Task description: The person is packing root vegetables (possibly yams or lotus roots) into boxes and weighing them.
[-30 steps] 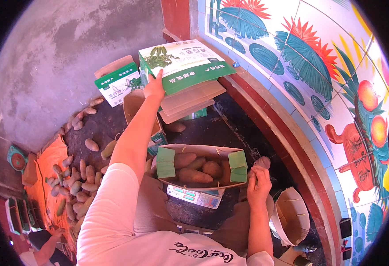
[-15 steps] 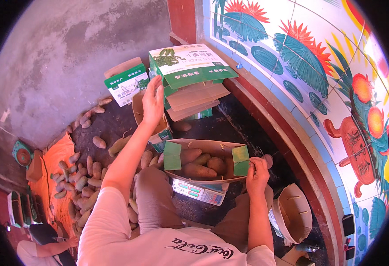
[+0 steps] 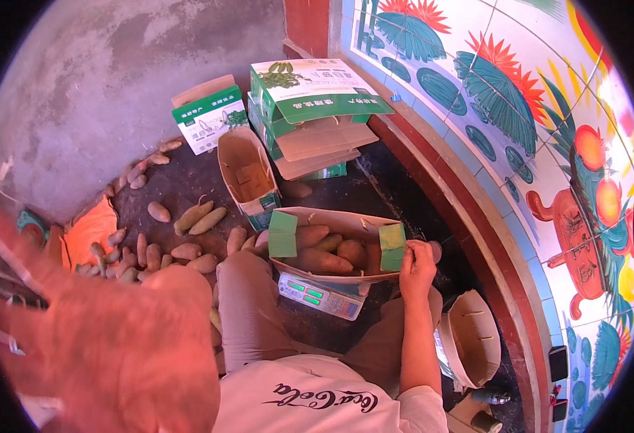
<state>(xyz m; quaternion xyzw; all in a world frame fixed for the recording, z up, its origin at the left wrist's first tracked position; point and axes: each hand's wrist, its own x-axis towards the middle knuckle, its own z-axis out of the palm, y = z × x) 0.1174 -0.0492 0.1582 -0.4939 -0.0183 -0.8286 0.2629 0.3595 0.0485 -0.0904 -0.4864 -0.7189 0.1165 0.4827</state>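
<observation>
My right hand (image 3: pixel 417 263) pinches the green end flap (image 3: pixel 393 245) of an open cardboard box (image 3: pixel 317 273). Several oblong, soil-coated root vegetables (image 3: pixel 351 252) lie inside this box. Beneath it is a digital scale (image 3: pixel 317 294) with lit green displays, set between my knees. My left hand (image 3: pixel 107 339) is raised close to the camera at the lower left, large and blurred, fingers stretched out and holding nothing visible. It hides part of the vegetable pile behind it.
Loose root vegetables (image 3: pixel 185 251) lie on the dark floor and an orange sheet (image 3: pixel 89 231) to the left. An open carton (image 3: pixel 248 173) stands beyond the scale, near stacked green-and-white boxes (image 3: pixel 317 86). Another open box (image 3: pixel 474 339) stands at right, beside the tiled wall.
My left arm has swung from above the far open carton back to the lower left, close to the camera, uncovering that carton. My right hand keeps its grip on the box flap.
</observation>
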